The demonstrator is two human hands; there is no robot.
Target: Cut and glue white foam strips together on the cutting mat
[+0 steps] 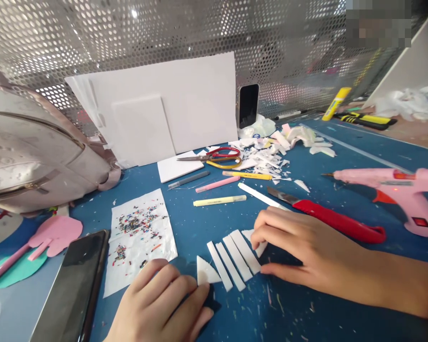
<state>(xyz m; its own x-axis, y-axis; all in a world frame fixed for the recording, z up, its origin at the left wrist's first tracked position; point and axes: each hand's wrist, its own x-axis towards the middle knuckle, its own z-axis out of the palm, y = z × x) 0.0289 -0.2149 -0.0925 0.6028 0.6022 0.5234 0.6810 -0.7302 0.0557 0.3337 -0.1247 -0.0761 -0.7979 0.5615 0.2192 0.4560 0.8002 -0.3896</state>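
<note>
Several narrow white foam strips [231, 259] lie side by side on the blue table, between my hands. My left hand [160, 299] has curled fingers, and a fingertip presses at the lower edge of a white foam triangle [206, 271] left of the strips. On their other side, my right hand [296, 247] bends its fingers and thumb around a small white foam piece [261, 249], partly hidden under the fingers. Beyond the right hand lie a long thin white strip [260, 196] and a red-handled utility knife [328, 216].
A pink glue gun [406, 190] lies right. Behind are markers [219, 201], scissors [214, 157], foam scraps [267, 154] and a white board [203, 104]. On the left are a paper with coloured bits [139, 247], a phone [69, 289] and a bag [39, 147].
</note>
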